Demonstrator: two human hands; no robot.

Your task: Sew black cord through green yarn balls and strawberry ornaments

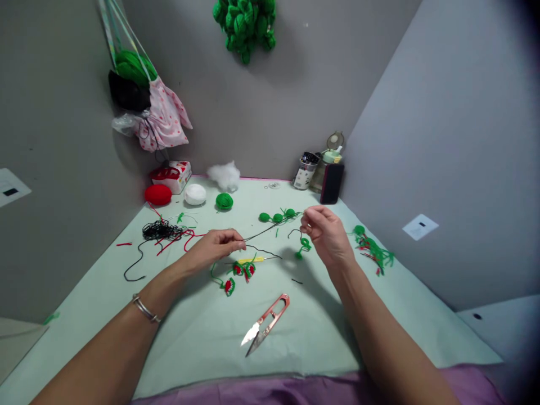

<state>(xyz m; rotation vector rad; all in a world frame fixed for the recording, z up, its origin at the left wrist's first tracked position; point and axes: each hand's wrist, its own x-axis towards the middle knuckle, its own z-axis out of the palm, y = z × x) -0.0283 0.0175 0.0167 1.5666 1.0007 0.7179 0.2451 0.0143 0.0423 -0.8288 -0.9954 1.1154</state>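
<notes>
A dark thread (272, 226) is stretched between my two hands above the table. My left hand (219, 244) pinches one end of it, and my right hand (324, 230), held a little higher, pinches the other; whether a needle is at the right fingertips is too small to tell. Small red and green crocheted pieces (238, 270) lie just below my left hand, next to a yellow-handled crochet hook (251, 260). Under my right hand is a curled green crocheted piece (304, 247). Thread snips (268, 323) with coppery handles lie nearer to me, blades apart.
A tangle of black yarn (162, 230) lies at left. Behind it stand red (158, 194), white (195, 194) and green (224, 201) yarn balls and white stuffing (225, 175). Green balls (277, 217) lie mid-table, yarn scraps (375, 253) at right, a phone (332, 184) at back.
</notes>
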